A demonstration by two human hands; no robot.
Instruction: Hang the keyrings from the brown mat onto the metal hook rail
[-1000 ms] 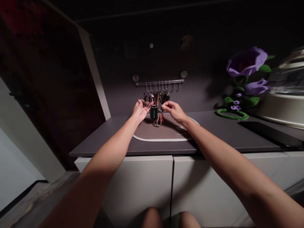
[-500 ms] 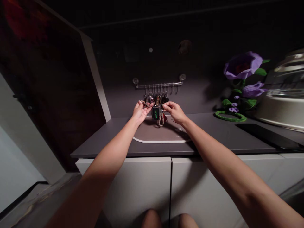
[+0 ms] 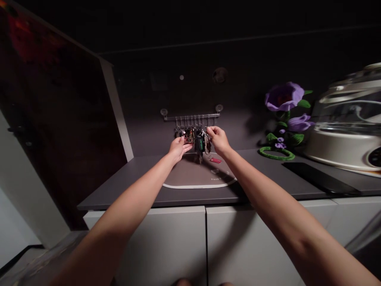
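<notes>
My right hand (image 3: pixel 218 139) pinches a bunch of keys by its ring, close under the clear hook rail (image 3: pixel 192 117) on the wall. On this bunch hang a black fob (image 3: pixel 201 143) with green lettering and a beaded loop strap (image 3: pixel 207 145). Slightly lower on the left, my left hand (image 3: pixel 177 149) has its thumb and fingers closed on a small brown keychain (image 3: pixel 188 140), partly lost among the other keys. Several key bunches hang from the rail's hooks behind my fingers. A red tag (image 3: pixel 215 160) with a ring lies on the brown mat (image 3: pixel 190 174) below.
On the right of the dark counter (image 3: pixel 119 186) stand a purple felt flower (image 3: pixel 284 97) with a green ring base and a white appliance (image 3: pixel 342 145) with a clear cover. A flat black object (image 3: pixel 318 178) lies before them. White cabinet doors (image 3: pixel 160 242) are below.
Both hands, with the keys, have come nearer the hook rail, and the right hand has lifted its bunch up to the hooks. The red tag on the mat is now in plain sight.
</notes>
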